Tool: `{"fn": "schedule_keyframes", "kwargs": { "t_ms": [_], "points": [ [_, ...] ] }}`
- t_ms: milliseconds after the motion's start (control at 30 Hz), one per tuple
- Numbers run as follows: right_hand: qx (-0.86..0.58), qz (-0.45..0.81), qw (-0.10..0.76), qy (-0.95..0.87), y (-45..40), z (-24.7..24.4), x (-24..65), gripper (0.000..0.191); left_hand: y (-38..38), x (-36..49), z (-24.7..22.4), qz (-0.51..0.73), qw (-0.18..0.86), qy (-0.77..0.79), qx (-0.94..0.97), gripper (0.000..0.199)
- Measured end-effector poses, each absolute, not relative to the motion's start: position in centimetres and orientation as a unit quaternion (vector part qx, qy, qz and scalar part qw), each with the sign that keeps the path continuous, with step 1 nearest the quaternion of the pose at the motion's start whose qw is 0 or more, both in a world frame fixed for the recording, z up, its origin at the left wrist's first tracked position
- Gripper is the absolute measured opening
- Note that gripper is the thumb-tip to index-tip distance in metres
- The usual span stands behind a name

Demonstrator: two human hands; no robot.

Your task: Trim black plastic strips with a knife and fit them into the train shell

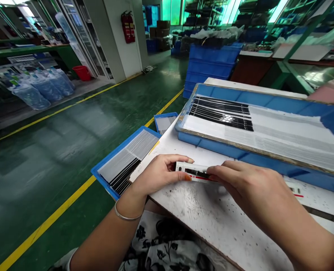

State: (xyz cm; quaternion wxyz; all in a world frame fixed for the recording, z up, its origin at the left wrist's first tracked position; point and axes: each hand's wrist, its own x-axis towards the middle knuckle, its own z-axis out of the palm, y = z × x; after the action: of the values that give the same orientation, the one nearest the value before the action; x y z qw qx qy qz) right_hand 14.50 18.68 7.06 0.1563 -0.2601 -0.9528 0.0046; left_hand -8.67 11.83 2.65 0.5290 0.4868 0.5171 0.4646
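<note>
A small white device point(196, 171) with a dark strip and red marks lies across the white table's near part. My left hand point(167, 169) grips its left end between thumb and fingers. At its right end, the fingers of my right hand point(240, 177) are pressed together on it, hiding that end. Behind both hands, a blue tray point(212, 141) holds white sheets and a group of black strips point(223, 113). Part of another white item with a red line point(296, 192) shows beyond my right wrist.
Lower left of the table point(181, 203), a blue tray point(99, 171) holds pale and black strips, with a smaller tray point(155, 124) behind it. Stacked blue crates point(209, 62) stand behind the table. A red bucket point(82, 73) is farther left.
</note>
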Motion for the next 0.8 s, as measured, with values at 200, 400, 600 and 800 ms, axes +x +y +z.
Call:
{"fn": "schedule_keyframes", "kwargs": {
  "t_ms": [200,400,600,800],
  "points": [
    [-0.237,-0.045,0.137,-0.961,18.6,7.1,14.2,0.033,11.6,-8.6,1.7,0.466,0.538,0.516,0.476,0.046],
    [-0.250,-0.024,0.154,-0.956,18.4,6.5,14.2,0.020,11.6,-8.2,1.0,0.483,0.528,0.509,0.478,0.043],
    [-0.252,-0.020,0.171,-0.952,18.4,5.6,13.8,0.018,11.5,-8.1,0.9,0.481,0.505,0.533,0.479,0.037],
    [-0.243,-0.034,0.293,-0.924,16.5,7.3,15.0,0.007,10.8,-8.8,1.8,0.519,0.506,0.541,0.426,0.040]
  ]
}}
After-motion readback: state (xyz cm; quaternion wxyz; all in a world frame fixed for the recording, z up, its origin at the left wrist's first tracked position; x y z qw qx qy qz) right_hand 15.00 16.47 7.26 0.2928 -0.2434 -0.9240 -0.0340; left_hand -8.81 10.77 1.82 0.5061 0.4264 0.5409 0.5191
